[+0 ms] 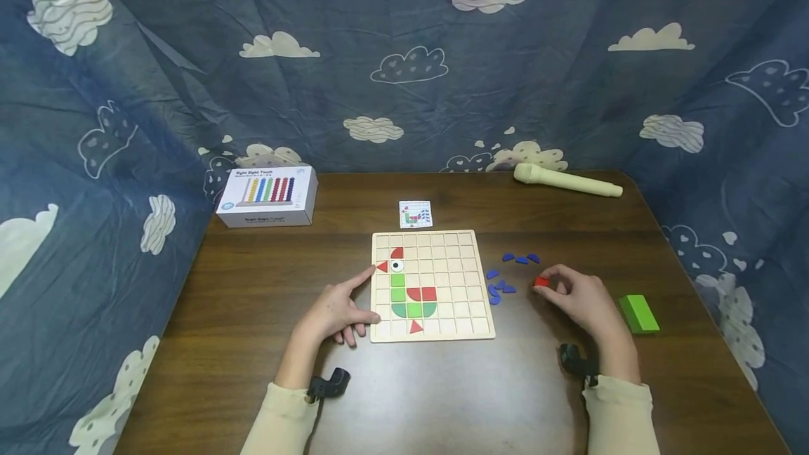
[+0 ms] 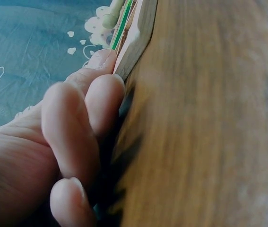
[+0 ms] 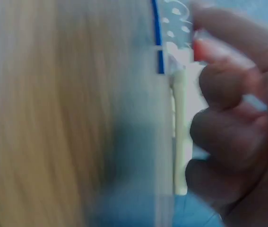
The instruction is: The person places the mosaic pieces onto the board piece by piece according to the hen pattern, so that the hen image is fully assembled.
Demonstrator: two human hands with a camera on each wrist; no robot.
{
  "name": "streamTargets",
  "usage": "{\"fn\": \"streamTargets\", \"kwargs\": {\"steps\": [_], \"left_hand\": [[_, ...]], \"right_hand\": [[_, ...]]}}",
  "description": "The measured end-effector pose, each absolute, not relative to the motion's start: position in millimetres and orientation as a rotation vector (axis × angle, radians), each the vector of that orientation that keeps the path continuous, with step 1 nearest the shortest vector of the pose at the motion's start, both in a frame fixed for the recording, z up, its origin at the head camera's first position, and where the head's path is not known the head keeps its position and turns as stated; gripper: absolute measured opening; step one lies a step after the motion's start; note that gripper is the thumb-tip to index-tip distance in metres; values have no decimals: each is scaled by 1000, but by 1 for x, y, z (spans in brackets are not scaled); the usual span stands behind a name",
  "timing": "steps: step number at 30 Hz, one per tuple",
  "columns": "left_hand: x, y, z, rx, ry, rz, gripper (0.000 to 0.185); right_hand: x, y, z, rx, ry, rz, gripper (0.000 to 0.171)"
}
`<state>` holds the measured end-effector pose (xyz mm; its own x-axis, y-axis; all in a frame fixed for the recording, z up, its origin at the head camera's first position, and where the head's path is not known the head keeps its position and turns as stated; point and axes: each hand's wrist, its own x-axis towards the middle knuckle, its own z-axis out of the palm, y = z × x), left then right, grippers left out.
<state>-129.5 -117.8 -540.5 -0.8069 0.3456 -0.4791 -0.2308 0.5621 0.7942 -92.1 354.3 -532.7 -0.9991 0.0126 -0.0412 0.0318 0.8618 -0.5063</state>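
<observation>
- The board [image 1: 432, 285] carries a partly built figure on its left side: a red triangle and a red quarter-round at the top, an eye tile, green squares running down, a red pair to their right, a green curved row below, and a red triangle at the bottom edge.
- Judging by the card [image 1: 415, 214] lying beyond the board, the blue part is not yet laid; no blue tile sits on the board.
- The blue pieces [image 1: 505, 276] lie loose on the table [image 1: 253, 286], just left of the right hand and right of the board.
- The right hand [image 1: 584, 298] pinches a red piece [image 1: 541, 281] at its fingertips, low over the table and clear of the board, so this piece is also still to be placed.
- The board lies to the left of that hand, with the blue pieces between them.
- The left hand [image 1: 335, 311] holds nothing: it lies relaxed against the board's left edge, forefinger stretched along it towards the red triangle.
- In the left wrist view the fingers [image 2: 84, 123] touch the board's rim [image 2: 138, 38].
- A green block [image 1: 639, 313] lies just right of the right hand.
</observation>
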Motion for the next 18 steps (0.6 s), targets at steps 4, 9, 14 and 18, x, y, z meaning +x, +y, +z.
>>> {"fn": "streamTargets", "kwargs": {"steps": [4, 9, 14, 18], "left_hand": [[-129, -117, -542, 100, 2182, 1246, 98], [-129, -117, -541, 106, 2183, 1251, 97], [-129, -117, -539, 95, 2184, 1244, 97], [-128, -117, -539, 90, 2188, 1242, 98]], "right_hand": [[-96, 333, -521, -47, 2986, -872, 39], [-105, 300, -507, -129, 2940, -950, 34], [-115, 272, -502, -224, 2945, -998, 27], [-119, 250, -505, -283, 2947, -979, 25]]}}
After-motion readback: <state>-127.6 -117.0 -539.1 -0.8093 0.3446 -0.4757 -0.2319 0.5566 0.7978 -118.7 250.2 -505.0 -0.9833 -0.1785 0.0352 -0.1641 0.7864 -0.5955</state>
